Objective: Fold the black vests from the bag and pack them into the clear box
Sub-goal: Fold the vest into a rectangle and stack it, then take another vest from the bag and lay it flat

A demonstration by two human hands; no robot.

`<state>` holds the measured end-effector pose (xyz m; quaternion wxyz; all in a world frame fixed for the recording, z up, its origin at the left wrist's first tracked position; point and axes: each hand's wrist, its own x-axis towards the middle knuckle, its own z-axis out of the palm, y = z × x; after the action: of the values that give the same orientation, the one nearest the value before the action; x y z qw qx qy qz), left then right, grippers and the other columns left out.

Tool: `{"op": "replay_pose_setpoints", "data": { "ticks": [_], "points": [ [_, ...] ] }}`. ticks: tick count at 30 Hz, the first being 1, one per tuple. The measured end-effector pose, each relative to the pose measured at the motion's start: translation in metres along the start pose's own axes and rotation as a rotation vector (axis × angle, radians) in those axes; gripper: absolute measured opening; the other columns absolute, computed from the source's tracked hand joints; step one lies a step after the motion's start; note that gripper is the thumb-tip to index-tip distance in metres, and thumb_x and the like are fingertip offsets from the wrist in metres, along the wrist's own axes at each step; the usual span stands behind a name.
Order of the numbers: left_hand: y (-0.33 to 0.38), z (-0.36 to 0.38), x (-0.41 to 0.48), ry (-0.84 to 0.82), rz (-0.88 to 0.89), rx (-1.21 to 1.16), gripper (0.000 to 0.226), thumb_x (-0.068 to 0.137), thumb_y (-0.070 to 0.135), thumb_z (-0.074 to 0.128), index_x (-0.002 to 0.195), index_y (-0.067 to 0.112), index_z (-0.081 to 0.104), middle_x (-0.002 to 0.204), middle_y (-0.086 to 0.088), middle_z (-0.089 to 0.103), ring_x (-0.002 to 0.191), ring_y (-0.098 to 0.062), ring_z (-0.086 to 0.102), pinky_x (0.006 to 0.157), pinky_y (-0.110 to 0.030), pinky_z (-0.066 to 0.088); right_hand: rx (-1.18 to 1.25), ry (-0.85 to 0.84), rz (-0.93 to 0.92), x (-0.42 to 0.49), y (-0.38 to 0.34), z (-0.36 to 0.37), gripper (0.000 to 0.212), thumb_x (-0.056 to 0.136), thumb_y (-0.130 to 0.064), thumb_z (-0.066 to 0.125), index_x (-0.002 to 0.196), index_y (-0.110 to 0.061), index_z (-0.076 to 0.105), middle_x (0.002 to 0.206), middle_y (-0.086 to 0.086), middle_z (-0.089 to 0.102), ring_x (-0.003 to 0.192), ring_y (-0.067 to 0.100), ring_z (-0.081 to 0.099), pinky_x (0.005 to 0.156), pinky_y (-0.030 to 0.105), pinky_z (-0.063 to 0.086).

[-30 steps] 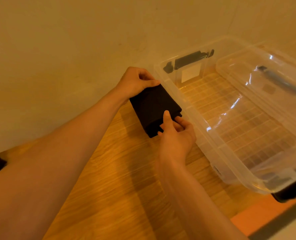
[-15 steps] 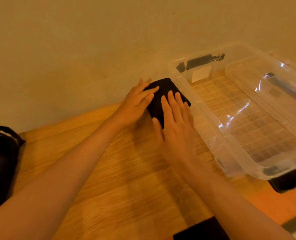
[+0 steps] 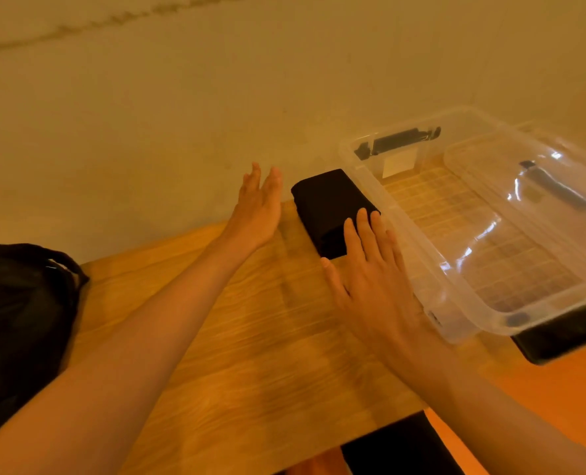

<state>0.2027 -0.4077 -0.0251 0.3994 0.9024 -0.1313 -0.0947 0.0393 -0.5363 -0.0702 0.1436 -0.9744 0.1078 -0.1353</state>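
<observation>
Left hand (image 3: 259,207) lifted off folded vest (image 3: 325,204); clear box (image 3: 480,317) label (image 3: 397,164) unreadable.

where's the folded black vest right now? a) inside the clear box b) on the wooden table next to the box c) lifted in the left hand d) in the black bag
B: the folded vest lies on the wooden table just left of the clear box, the right hand with fingers flat on its near end, the left hand open beside it.
</observation>
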Motion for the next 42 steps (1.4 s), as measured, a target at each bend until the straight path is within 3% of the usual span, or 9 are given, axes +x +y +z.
{"op": "replay_pose_setpoints", "data": {
  "ticks": [5,9,16,21,24,28,34,37,42],
  "points": [
    [-0.028,-0.043,-0.064,0.132,0.139,0.205,0.074,0.097,0.072,0.008,0.16,0.035,0.024,0.171,0.007,-0.001,0.157,-0.014,-0.004,0.127,-0.049,0.004,0.075,-0.046,-0.08,-0.021,-0.035,-0.008,0.079,0.099,-0.063,0.002,0.162,-0.016,0.006,0.169,0.004,-0.003,0.154,0.018,-0.013,0.127,0.04,0.001],
    [-0.068,-0.092,-0.129,0.286,0.189,0.447,0.082,0.094,0.073,0.006,0.158,0.029,0.032,0.171,0.001,0.006,0.157,-0.018,0.002,0.125,-0.04,0.004,0.103,-0.057,-0.174,-0.013,-0.085,-0.019,0.074,0.104,-0.06,0.009,0.162,-0.014,0.004,0.169,0.005,-0.004,0.154,0.017,-0.014,0.125,0.036,-0.005],
    [-0.113,-0.184,-0.251,0.589,0.043,0.522,0.082,0.098,0.066,0.007,0.151,0.019,0.047,0.166,-0.007,0.028,0.155,-0.024,0.018,0.124,-0.044,0.017,0.29,-0.075,-0.368,-0.013,-0.223,-0.039,0.07,0.106,-0.055,0.023,0.162,-0.014,0.013,0.169,0.008,0.008,0.156,0.022,-0.001,0.126,0.039,0.007],
    [-0.144,-0.234,-0.321,0.709,-0.095,0.501,0.077,0.098,0.066,0.017,0.154,0.02,0.042,0.167,-0.005,0.023,0.156,-0.023,0.014,0.125,-0.045,0.014,0.393,-0.16,-0.505,-0.025,-0.326,-0.042,0.07,0.105,-0.056,0.028,0.162,-0.017,0.016,0.169,0.006,0.009,0.156,0.022,0.002,0.125,0.04,0.008],
    [-0.176,-0.256,-0.356,0.756,-0.179,0.531,0.081,0.096,0.07,0.017,0.155,0.019,0.041,0.168,-0.008,0.022,0.155,-0.026,0.016,0.125,-0.047,0.017,0.429,-0.224,-0.588,-0.026,-0.376,-0.029,0.068,0.105,-0.056,0.032,0.159,-0.016,0.027,0.166,0.009,0.023,0.153,0.028,0.017,0.122,0.044,0.021],
    [-0.211,-0.255,-0.373,0.688,-0.303,0.567,0.09,0.089,0.079,0.007,0.16,0.028,0.026,0.171,-0.006,0.004,0.158,-0.022,-0.002,0.127,-0.044,0.005,0.337,-0.181,-0.671,-0.016,-0.427,0.001,0.063,0.101,-0.057,0.044,0.142,-0.009,0.049,0.141,0.014,0.051,0.126,0.033,0.05,0.098,0.044,0.048],
    [-0.241,-0.243,-0.36,0.734,-0.36,0.551,0.088,0.09,0.081,0.021,0.163,0.035,0.002,0.169,-0.006,-0.016,0.155,-0.022,-0.019,0.127,-0.043,-0.003,0.084,-0.187,-0.958,0.006,-0.465,0.042,0.047,0.097,-0.051,0.059,0.13,-0.017,0.061,0.127,0.008,0.061,0.116,0.029,0.057,0.098,0.044,0.046],
    [-0.251,-0.24,-0.352,0.73,-0.333,0.56,0.087,0.091,0.081,0.02,0.163,0.035,0.008,0.169,-0.002,-0.018,0.155,-0.021,-0.021,0.127,-0.044,-0.002,-0.076,-0.114,-1.072,0.014,-0.471,0.053,0.047,0.096,-0.049,0.06,0.13,-0.017,0.061,0.121,0.007,0.064,0.111,0.028,0.058,0.095,0.041,0.044],
    [-0.261,-0.223,-0.343,0.756,-0.319,0.548,0.079,0.095,0.077,0.02,0.16,0.034,0.024,0.168,0.008,-0.023,0.153,-0.019,-0.026,0.124,-0.04,-0.007,-0.32,-0.094,-1.081,0.018,-0.492,0.068,0.053,0.094,-0.058,0.059,0.126,-0.015,0.06,0.11,0.007,0.066,0.109,0.029,0.058,0.095,0.04,0.042]
  ]
}}
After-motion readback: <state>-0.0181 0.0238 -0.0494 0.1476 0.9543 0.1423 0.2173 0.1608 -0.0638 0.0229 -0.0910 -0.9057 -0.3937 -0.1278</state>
